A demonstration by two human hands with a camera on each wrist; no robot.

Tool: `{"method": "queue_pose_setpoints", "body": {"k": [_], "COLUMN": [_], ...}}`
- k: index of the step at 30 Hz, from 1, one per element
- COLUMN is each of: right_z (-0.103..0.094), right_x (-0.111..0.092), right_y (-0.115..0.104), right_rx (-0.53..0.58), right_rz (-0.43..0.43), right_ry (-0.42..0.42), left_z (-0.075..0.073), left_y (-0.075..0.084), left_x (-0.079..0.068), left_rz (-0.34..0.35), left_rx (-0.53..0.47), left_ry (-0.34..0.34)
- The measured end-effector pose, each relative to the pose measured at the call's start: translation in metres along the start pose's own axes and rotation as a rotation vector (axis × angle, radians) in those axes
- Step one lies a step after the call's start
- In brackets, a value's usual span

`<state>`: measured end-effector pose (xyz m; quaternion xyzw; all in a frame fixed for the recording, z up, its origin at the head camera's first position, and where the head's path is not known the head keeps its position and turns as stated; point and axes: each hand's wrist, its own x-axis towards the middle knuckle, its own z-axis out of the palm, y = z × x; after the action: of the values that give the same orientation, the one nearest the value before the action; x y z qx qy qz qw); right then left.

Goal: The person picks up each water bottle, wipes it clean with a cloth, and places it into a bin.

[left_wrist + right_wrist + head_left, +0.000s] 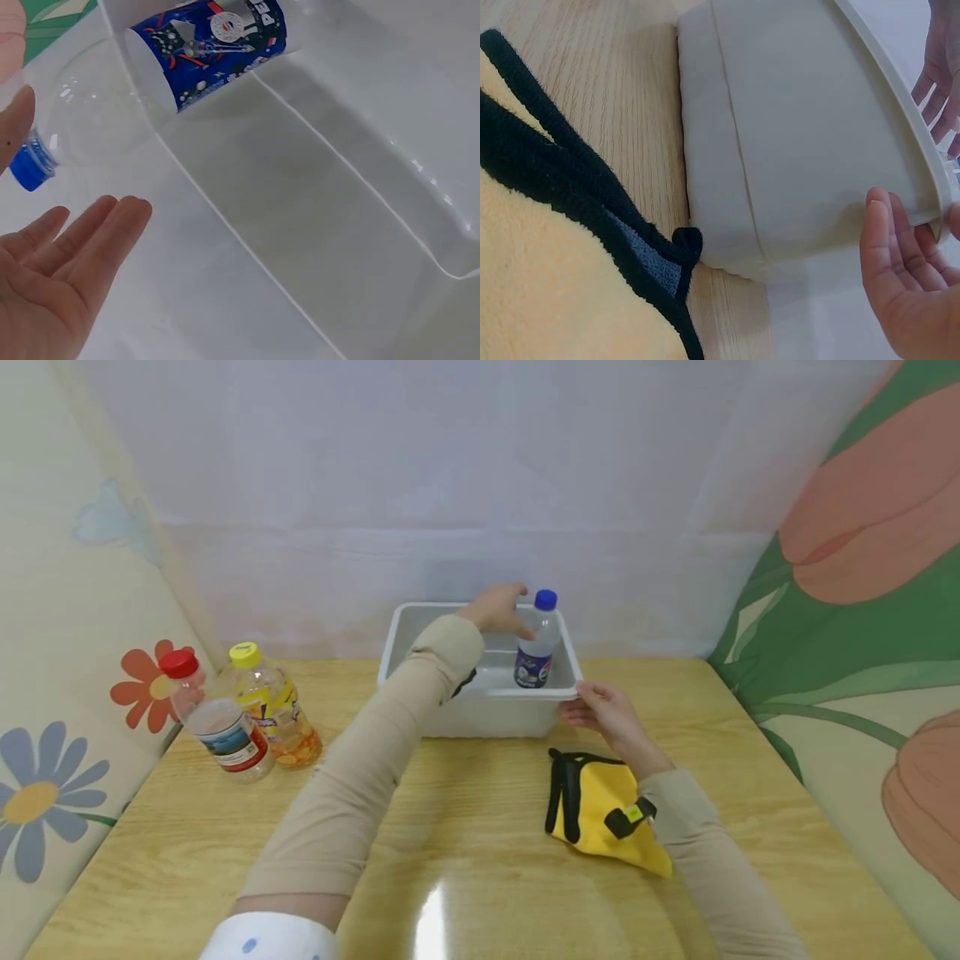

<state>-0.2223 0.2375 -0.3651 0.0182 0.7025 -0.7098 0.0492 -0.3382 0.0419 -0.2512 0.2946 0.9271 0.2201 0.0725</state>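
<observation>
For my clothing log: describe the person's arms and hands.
Beige cloth sleeves cover both forearms; above the left, white cloth with blue dots. A small black device with lime marking sits at the right wrist. Left hand and right hand are gloveless.

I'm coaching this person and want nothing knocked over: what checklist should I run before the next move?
1. Pepsi bottle inside the white plastic bin: ok, at the bin's right end.
2. Blue cap on that bottle: ok, in place.
3. Cap screwed tight: cannot tell.
4. Left hand gripping the bottle: not ok, fingers spread open near it.
5. Right hand steadying the bin: ok, holds its near right corner.
6. Red-capped bottle and yellow-capped bottle apart from the bin: ok, both to its left.
</observation>
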Motion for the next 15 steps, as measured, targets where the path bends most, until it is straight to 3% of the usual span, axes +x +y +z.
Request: {"method": "queue_pose_setpoints", "body": {"k": [4,10,15], "right_z": [-0.002,-0.005,-0.007], "right_x": [0.0,0.001,0.002], "right_y": [0.0,-0.001,-0.001], "right_rx": [0.006,0.019,0.025], "right_rz": [0.007,0.008,-0.004], "right_ry": [-0.006,-0.004,-0.01], "left_z": [-0.002,-0.005,-0.005], "left_y": [0.005,0.011,0.014], "left_x": [-0.01,-0.028,-0.045], "left_rz": [-0.007,0.063,0.081], "left_rx": [0.007,0.026,-0.028], "left_ry": [0.023,0.079,0.136]}}
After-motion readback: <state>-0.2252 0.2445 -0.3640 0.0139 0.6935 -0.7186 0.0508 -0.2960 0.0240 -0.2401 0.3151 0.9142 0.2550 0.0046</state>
